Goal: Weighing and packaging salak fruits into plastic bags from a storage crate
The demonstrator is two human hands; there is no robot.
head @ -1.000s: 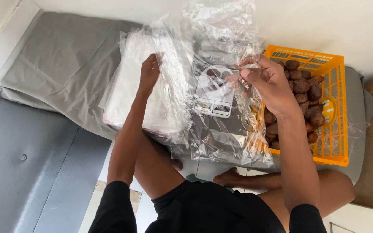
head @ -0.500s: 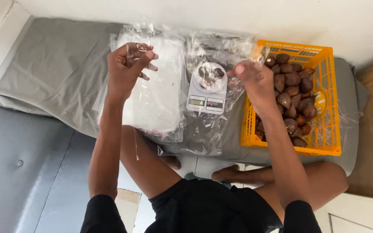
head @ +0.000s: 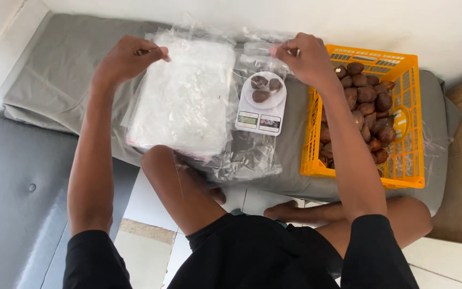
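Note:
My left hand point(head: 126, 59) and my right hand point(head: 306, 56) each pinch a top corner of a clear plastic bag point(head: 225, 80), stretched wide between them above the grey cushion. Under the bag lies a stack of clear plastic bags point(head: 183, 101). A small white kitchen scale point(head: 260, 104) stands to the right of the stack with three brown fruits point(head: 266, 88) on its round plate, seen through the plastic. An orange plastic crate point(head: 410, 123) holding several brown scaly fruits point(head: 370, 107) stands right of my right forearm.
A grey cloth point(head: 54, 75) covers the cushion under everything. A grey tufted seat point(head: 12, 192) lies at the lower left. My bare knees and a foot point(head: 290, 211) rest in front, above the pale tiled floor point(head: 151, 198). A white wall runs along the top.
Both hands have spread apart and pulled the bag open wide. The left hand moved left and up, the right hand moved up to the crate's corner. The scale now shows clearly.

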